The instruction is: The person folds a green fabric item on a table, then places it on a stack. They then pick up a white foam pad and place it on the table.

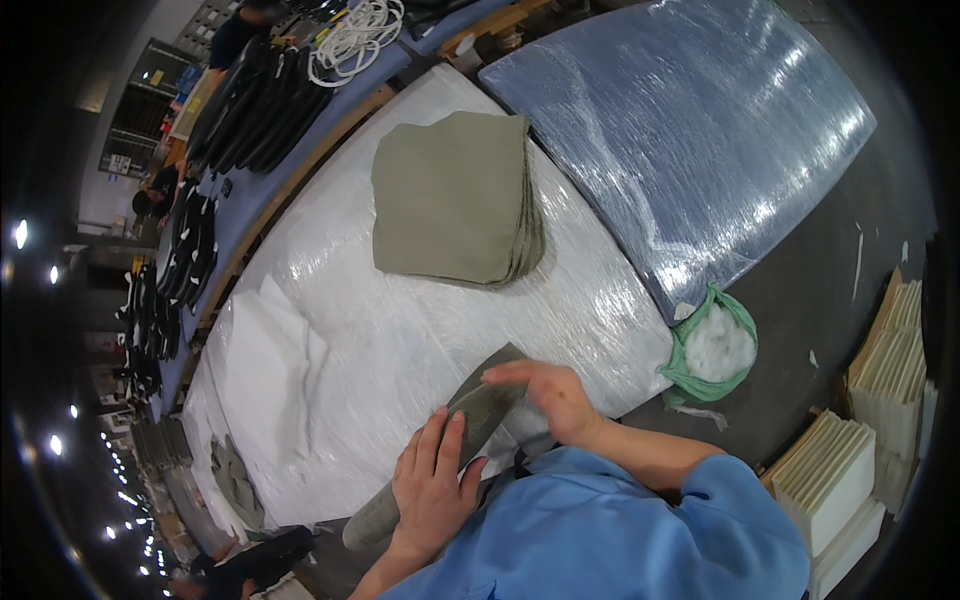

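A grey-green fabric piece, folded or rolled into a long shape, lies slantwise close against my body. My left hand grips its middle, fingers over the top and thumb along the near side. At its far end, my right hand touches the fabric with fingers stretched to the left; their undersides are hidden. Farther off, a neat stack of matching grey-green fabric pieces rests on the white plastic-wrapped surface.
White padding sheets lie at left. A blue-grey plastic-wrapped block stands far right, near a green bag of white filling. Cream panels are stacked at right. Black padded pieces and white cord cover a far-left bench; other people are beyond.
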{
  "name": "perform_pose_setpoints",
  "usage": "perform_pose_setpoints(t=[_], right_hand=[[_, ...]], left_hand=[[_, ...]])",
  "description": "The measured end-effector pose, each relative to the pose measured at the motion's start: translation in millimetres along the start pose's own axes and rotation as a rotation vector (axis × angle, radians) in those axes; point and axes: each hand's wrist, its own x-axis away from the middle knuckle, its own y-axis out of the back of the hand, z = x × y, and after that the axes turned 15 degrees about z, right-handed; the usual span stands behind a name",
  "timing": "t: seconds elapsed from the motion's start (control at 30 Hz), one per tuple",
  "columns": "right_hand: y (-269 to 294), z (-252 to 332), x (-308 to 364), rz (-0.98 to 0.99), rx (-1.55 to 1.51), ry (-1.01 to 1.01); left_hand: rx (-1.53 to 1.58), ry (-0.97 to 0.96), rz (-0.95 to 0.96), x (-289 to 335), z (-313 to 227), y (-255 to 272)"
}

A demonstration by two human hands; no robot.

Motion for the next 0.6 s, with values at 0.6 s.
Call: perform_pose_setpoints(t=[0.6], right_hand=[[-53,-17,-13,-0.078,0.569,0.258]], left_hand=[[0.328,0.246,0.440,-28,12,4]])
